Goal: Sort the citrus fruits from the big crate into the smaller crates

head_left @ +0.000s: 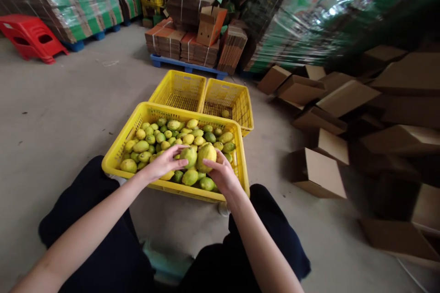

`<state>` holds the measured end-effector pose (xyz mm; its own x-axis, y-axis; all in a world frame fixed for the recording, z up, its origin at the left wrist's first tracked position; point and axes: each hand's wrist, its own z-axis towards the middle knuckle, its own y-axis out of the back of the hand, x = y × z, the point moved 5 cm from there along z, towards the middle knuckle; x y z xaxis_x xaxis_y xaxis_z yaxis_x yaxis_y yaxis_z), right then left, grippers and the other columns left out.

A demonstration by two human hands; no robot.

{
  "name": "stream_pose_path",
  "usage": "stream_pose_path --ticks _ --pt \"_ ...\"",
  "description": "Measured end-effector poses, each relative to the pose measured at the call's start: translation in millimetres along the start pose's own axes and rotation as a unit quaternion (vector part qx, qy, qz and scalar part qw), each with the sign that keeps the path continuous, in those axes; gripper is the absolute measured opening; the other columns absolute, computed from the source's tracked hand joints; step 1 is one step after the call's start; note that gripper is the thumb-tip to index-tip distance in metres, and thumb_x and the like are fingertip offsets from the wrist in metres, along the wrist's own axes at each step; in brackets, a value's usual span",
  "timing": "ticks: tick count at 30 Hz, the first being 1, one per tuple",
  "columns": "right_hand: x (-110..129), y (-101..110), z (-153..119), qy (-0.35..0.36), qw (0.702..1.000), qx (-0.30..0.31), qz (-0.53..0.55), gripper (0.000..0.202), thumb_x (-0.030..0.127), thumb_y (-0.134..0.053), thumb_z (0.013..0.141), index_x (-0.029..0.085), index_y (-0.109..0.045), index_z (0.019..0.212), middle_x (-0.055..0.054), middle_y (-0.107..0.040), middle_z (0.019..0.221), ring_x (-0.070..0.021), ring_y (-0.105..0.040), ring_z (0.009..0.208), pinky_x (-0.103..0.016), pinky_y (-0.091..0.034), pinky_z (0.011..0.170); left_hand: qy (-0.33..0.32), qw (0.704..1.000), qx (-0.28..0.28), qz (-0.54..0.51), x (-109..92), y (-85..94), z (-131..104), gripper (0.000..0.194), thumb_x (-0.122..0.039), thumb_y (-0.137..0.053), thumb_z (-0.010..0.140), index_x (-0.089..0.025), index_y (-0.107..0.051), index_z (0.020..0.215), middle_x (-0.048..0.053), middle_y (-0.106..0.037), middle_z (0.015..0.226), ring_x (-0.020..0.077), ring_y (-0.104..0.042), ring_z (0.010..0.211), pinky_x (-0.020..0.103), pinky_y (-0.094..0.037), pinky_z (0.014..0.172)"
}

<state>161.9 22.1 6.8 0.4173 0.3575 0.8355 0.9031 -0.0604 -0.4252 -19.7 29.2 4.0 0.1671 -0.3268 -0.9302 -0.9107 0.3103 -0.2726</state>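
Observation:
A yellow plastic crate [244, 165] full of yellow and green lemons [140, 146] stands between my knees. Above its right half, my left hand [170, 160] is closed on a greenish lemon [189, 157], thumb in front and fingers behind. Close beside it, my right hand [223, 171] grips a larger yellow lemon [206, 156] with the thumb across its near side. The two held lemons are side by side, nearly touching. Some of the fingertips are hidden behind the fruit.
Beyond the full crate are two more yellow crates, the left one [161, 84] and the right one [248, 110], which holds a small fruit [225, 113]. Open cardboard boxes [323, 169] litter the right side. Flattened cartons [168, 39] sit on a blue pallet [187, 66]; a red stool [30, 32] stands left.

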Motion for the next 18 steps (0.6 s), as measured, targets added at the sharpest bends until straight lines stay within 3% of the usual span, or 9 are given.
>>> stream_pose_path --ticks 4,8,13,18 --pt "11.2 -5.5 -3.7 0.092 0.995 0.028 -0.041 0.057 0.016 -0.089 0.052 0.028 -0.055 0.096 0.002 -0.071 0.107 -0.0205 -0.067 0.093 -0.033 -0.056 0.081 -0.068 0.997 -0.018 0.044 -7.9 -0.2 0.9 0.051 -0.022 -0.090 0.063 -0.022 -0.070 0.110 0.008 -0.067 0.122 0.0256 -0.063 0.117 0.040 -0.050 0.102" --pt "17.8 -5.0 -6.0 0.190 0.976 -0.022 -0.103 0.055 0.016 -0.089 0.052 0.028 -0.057 0.096 0.003 -0.065 0.100 -0.0189 -0.062 0.098 -0.030 -0.052 0.084 -0.105 0.993 -0.050 0.028 -14.9 -0.1 1.4 0.051 -0.019 -0.092 0.056 -0.022 -0.073 0.104 0.008 -0.068 0.118 0.0276 -0.059 0.122 0.041 -0.050 0.103" --pt "8.1 -1.4 3.1 0.143 0.988 -0.048 -0.033 0.057 0.028 -0.092 0.053 0.027 -0.057 0.098 0.004 -0.067 0.092 -0.0174 -0.064 0.086 -0.030 -0.053 0.076 -0.016 0.990 -0.078 -0.118 -5.9 -1.5 4.1 0.046 -0.023 -0.087 0.067 -0.022 -0.071 0.110 0.006 -0.069 0.109 0.0225 -0.068 0.101 0.042 -0.058 0.093" --pt "-0.8 5.9 12.5 0.093 0.991 -0.098 0.021 0.054 0.041 -0.093 0.053 0.024 -0.060 0.093 0.002 -0.072 0.089 -0.0167 -0.068 0.078 -0.027 -0.053 0.066 0.035 0.967 -0.128 -0.217 4.4 -2.8 8.0 0.038 -0.019 -0.073 0.081 -0.021 -0.064 0.119 0.008 -0.070 0.114 0.0217 -0.072 0.097 0.044 -0.062 0.089"
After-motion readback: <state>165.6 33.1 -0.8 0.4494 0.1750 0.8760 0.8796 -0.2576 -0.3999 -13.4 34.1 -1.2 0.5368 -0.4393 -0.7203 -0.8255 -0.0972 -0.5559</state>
